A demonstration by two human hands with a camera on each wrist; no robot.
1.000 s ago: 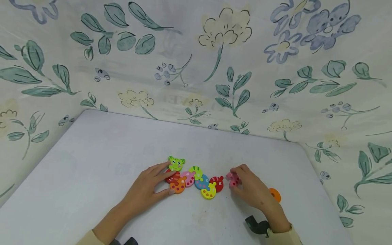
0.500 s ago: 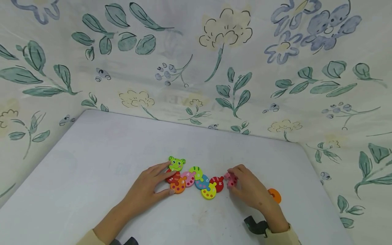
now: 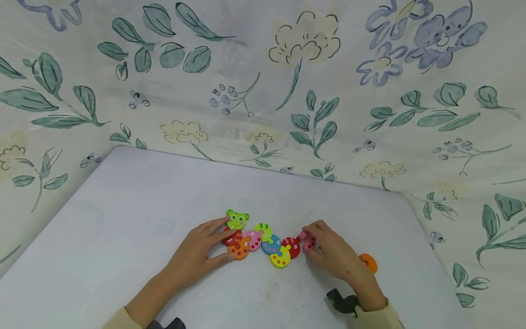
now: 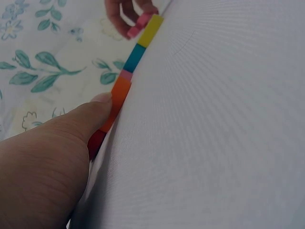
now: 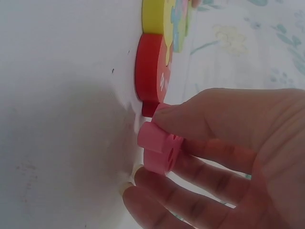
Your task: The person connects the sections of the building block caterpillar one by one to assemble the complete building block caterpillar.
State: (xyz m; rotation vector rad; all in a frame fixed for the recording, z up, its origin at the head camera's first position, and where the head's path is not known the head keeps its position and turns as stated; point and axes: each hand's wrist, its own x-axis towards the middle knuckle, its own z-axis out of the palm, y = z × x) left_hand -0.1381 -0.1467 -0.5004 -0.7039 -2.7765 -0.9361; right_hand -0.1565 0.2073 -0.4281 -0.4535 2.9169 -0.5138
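Observation:
A chain of colourful numbered caterpillar puzzle pieces lies on the white table. It runs from a green smiling head (image 3: pixel 236 221) to a red piece (image 3: pixel 292 249) marked 8. My left hand (image 3: pixel 195 251) rests at the head end with fairly straight fingers over the red piece marked 2. Its thumb (image 4: pixel 97 110) presses the edge of the orange piece (image 4: pixel 117 102). Between thumb and fingers my right hand (image 3: pixel 337 253) pinches a pink spotted puzzle piece (image 5: pixel 155 138). That piece is right beside the knob of the red 8 piece, tilted in the right wrist view.
A loose orange piece (image 3: pixel 370 263) lies right of my right wrist, partly hidden by it. Black wrist-camera parts (image 3: pixel 343 302) stick out by the sleeves. Flower-printed cloth (image 3: pixel 230 132) stands behind the white table (image 3: pixel 164 183).
My right hand has moved slightly left, bringing the pink puzzle piece up against the red 8 piece. The left hand has stayed in place.

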